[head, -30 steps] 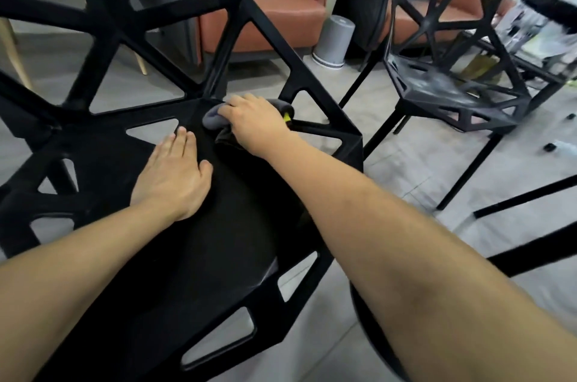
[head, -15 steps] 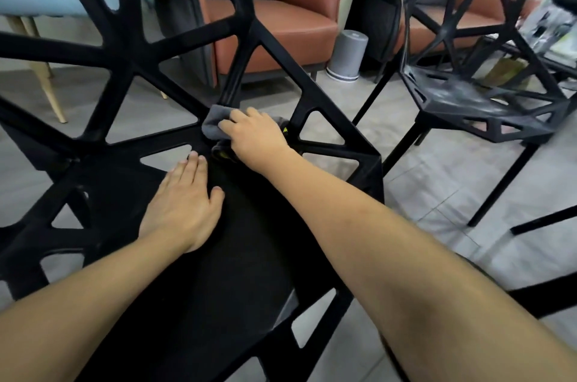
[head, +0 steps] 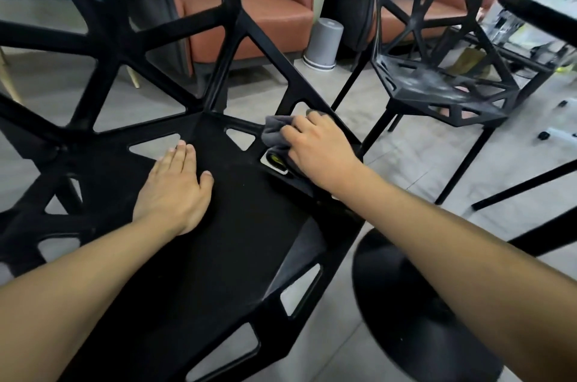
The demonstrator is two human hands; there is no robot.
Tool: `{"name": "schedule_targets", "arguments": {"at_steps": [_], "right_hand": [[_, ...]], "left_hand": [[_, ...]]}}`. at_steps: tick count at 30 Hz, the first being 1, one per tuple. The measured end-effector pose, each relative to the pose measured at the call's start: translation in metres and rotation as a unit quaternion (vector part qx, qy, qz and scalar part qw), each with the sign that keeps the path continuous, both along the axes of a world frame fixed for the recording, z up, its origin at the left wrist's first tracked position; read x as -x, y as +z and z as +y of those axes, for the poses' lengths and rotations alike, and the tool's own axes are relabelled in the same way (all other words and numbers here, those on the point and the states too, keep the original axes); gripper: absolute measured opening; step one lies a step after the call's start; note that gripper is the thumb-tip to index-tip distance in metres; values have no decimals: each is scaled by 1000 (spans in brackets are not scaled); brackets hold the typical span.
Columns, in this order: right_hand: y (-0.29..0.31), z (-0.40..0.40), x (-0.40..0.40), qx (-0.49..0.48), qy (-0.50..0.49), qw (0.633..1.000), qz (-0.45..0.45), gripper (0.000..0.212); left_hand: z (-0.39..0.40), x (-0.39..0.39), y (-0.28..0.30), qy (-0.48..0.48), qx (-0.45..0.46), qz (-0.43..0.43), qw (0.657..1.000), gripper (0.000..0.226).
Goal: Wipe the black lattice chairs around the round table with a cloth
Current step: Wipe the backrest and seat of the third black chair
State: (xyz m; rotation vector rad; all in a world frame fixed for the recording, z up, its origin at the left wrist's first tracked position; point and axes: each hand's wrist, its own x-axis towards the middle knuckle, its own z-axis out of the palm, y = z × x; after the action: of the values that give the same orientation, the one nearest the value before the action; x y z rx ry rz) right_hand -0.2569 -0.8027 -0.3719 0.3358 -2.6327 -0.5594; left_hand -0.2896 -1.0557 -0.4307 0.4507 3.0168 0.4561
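Chair seat [head: 237,225]: left hand [head: 175,191] flat, right hand [head: 315,150] gripping cloth [head: 273,131].

no readable text, labels, brands or numbers on anything in view

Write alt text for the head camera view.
The right hand presses a grey cloth on a black lattice chair, the left hand flat on its seat. A second chair stands beyond.
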Motion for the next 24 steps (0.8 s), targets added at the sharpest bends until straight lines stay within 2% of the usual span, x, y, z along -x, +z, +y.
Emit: {"name": "schedule_targets", "arguments": {"at_steps": [4, 8, 12, 14, 16, 19, 24], "right_hand": [[0, 1, -26, 10, -17, 1000, 10, 28], [8, 17, -47, 23, -97, 995, 22, 25], [43, 32, -59, 210, -177, 958, 85, 24], [47, 39, -61, 279, -133, 940, 146, 28], [32, 38, -65, 320, -86, 938, 106, 33], [-9, 41, -78, 315, -84, 945, 1, 43], [-18, -10, -109, 320, -26, 947, -29, 32]], "left_hand": [[-2, -2, 0, 0, 0, -2, 1000, 66], [1, 2, -4, 3, 2, 3, 1000, 67], [3, 5, -6, -3, 10, 12, 1000, 67], [3, 7, -7, -4, 16, 12, 1000, 67], [2, 9, -10, -4, 19, 12, 1000, 67], [3, 11, -11, -10, 14, 16, 1000, 66], [3, 11, -7, -10, 11, 19, 1000, 64]]}}
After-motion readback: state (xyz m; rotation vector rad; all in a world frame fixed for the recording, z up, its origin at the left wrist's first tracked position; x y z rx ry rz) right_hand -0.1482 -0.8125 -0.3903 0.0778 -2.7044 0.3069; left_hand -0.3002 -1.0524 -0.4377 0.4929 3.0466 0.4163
